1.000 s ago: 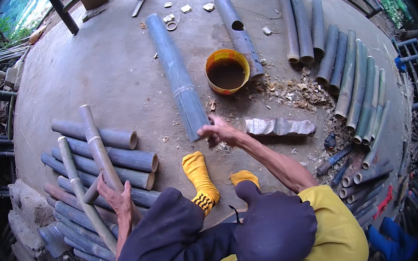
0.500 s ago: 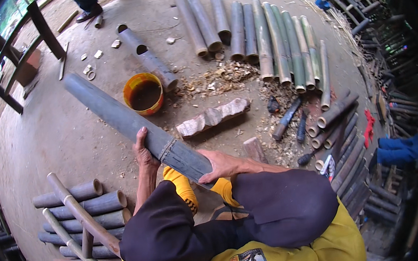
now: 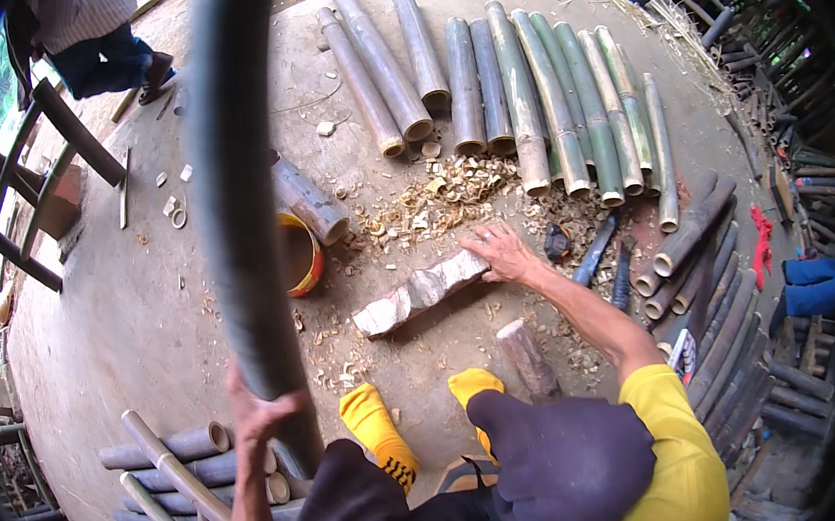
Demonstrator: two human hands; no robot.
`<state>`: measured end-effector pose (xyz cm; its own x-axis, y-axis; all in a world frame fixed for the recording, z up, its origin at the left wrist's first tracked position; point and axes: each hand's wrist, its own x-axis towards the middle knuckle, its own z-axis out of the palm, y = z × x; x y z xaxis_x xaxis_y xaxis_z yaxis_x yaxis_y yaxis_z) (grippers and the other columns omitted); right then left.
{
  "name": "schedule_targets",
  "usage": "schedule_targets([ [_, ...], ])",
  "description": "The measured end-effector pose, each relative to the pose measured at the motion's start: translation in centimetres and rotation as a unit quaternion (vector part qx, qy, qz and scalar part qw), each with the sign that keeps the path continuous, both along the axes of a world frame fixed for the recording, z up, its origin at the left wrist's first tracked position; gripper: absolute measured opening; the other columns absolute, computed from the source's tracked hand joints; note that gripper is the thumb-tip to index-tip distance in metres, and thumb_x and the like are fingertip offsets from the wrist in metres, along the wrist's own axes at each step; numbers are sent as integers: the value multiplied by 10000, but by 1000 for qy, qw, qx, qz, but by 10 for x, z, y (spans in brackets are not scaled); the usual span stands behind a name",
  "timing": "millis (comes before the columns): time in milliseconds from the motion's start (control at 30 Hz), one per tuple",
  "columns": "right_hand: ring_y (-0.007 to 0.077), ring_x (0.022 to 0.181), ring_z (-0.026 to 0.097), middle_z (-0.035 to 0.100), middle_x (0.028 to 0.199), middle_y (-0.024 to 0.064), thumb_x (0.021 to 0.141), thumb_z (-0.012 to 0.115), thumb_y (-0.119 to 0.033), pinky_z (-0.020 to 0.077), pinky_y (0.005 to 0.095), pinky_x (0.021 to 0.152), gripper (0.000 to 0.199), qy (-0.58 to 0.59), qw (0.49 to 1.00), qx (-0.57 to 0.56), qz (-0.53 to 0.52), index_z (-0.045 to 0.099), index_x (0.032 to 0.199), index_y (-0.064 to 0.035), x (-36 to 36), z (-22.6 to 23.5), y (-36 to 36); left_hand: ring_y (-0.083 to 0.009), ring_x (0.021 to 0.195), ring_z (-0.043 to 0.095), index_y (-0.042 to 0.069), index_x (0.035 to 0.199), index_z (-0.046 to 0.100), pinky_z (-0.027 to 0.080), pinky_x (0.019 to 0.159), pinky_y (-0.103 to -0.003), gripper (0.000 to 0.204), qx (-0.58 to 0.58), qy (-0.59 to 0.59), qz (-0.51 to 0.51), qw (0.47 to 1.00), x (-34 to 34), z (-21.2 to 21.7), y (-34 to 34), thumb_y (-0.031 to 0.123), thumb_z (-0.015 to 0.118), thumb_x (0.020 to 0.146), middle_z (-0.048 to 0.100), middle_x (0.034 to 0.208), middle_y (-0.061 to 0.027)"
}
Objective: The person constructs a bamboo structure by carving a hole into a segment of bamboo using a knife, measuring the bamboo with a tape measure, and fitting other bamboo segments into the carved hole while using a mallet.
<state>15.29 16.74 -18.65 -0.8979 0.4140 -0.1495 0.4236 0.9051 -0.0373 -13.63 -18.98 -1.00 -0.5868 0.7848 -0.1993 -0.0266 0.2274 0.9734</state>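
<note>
My left hand is wrapped round a thick, dark bamboo pole near its lower end. The pole stands steeply upright in front of me, its surface smeared by motion. Further right, my right hand reaches out and grips the right end of a notched wooden block lying on the ground. Several pale scooped notches run along the block's upper side. Behind the pole, a red and yellow bucket is partly hidden. Near my right knee stands a short wooden stump.
Bamboo tubes lie in a row at the far side, near wood chips. A blade-like tool and a dark-handled tool lie right. Bamboo is stacked left and right. A person stands far left.
The bamboo pole has swung from a slant across my lap to steeply upright at left. My right hand has left it and moved forward onto the wooden block. A person has come further into view.
</note>
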Motion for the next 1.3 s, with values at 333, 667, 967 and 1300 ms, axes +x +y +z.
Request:
schedule_targets([
  [333, 433, 1061, 477, 540, 1141, 232, 704, 718, -484, 407, 547, 836, 934, 0, 933, 76, -353, 260, 1408, -75, 4, -9, 41, -308, 976, 613, 34, 1218, 470, 472, 873, -389, 857, -233, 105, -183, 949, 13, -98, 17, 318, 815, 487, 623, 1032, -190],
  [667, 421, 1061, 517, 475, 1209, 245, 763, 678, -125, 448, 453, 884, 732, 183, 930, -83, -308, 309, 1395, -108, 44, 7, 33, -339, 1146, 445, 70, 1265, 446, 380, 971, -430, 707, -216, 290, -165, 918, 13, -130, 53, 199, 727, 630, 491, 1156, -178],
  [967, 373, 1075, 526, 534, 1175, 212, 715, 703, -84, 436, 421, 909, 668, 229, 915, -134, -305, 423, 1321, -64, 29, -4, 46, -428, 1201, 377, 13, 1348, 297, 335, 1016, -488, 826, -206, 456, 43, 865, -45, -154, 261, 290, 743, 710, 385, 1318, -239],
  [1300, 359, 1118, 497, 497, 1235, 221, 695, 712, -40, 399, 402, 962, 700, 218, 909, -147, -324, 408, 1326, -33, 38, 2, 43, -554, 1191, 327, 232, 1464, 15, 285, 1013, -571, 1012, -390, 301, 217, 843, -68, -194, 318, 73, 685, 723, -9, 1485, -281],
])
